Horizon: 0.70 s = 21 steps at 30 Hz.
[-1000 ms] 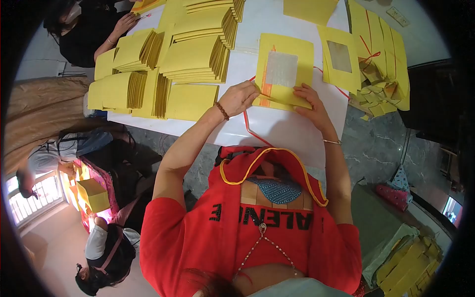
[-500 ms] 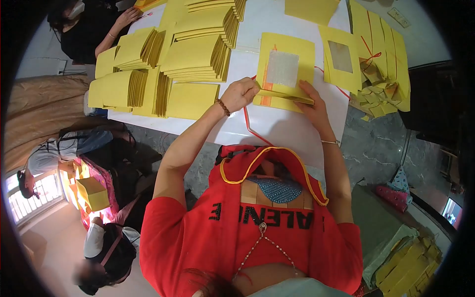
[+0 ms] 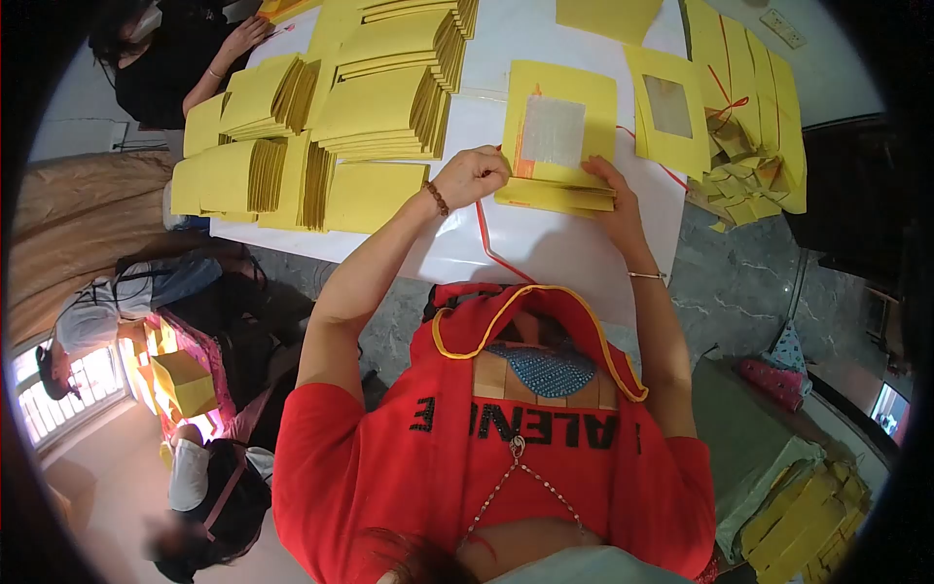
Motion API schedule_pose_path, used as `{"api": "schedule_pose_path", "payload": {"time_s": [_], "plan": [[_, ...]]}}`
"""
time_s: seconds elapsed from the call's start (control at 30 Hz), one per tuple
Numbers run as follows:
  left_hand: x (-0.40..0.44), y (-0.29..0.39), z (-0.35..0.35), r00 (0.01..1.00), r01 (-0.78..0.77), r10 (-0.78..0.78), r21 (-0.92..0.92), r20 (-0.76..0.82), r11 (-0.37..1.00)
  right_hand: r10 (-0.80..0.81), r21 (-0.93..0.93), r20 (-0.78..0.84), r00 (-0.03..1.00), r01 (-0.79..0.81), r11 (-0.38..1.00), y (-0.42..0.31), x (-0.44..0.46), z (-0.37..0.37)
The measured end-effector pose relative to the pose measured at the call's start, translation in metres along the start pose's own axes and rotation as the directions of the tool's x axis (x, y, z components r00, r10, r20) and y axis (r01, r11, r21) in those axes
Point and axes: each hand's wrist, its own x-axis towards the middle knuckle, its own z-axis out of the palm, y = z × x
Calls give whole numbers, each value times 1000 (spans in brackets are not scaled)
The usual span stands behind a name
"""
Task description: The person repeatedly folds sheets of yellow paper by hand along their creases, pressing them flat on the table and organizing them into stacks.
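Observation:
A yellow paper sheet [image 3: 600,107] lies on the white-covered table in front of me, with a grey rectangular window and an orange strip along its left side. Its near edge is folded up into a narrow flap [image 3: 555,195]. My left hand [image 3: 474,173] is closed in a pinch at the left end of that fold; the fingertips are partly hidden. At the right end, my right hand [image 3: 615,195] grips the flap, thumb and fingers around the edge. A red ribbon [image 3: 496,255] runs out below the left hand towards my body.
Stacks of folded yellow paper [image 3: 375,112] fill the table's left side. Another windowed sheet [image 3: 660,63] lies to the right. Beyond the edge are a bundle tied with red string [image 3: 778,117] and scraps [image 3: 744,185]. A co-worker's hand [image 3: 243,37] rests at the far left.
The near flap has come down towards me and now covers more of the sheet's bottom strip. Both hands stay at its ends, the right one shifting slightly.

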Motion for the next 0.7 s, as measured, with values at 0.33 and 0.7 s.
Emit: {"api": "schedule_pose_path", "payload": {"time_s": [0.33, 0.7], "plan": [[3, -8, 1, 1000, -19, 20, -48, 22, 999, -62, -94, -3, 998, 62, 994, 1, 0, -2], [2, 1, -6, 992, 109, -99, -132, 79, 985, -100, -164, 23, 995, 102, 981, -5, 1, -4]]}}
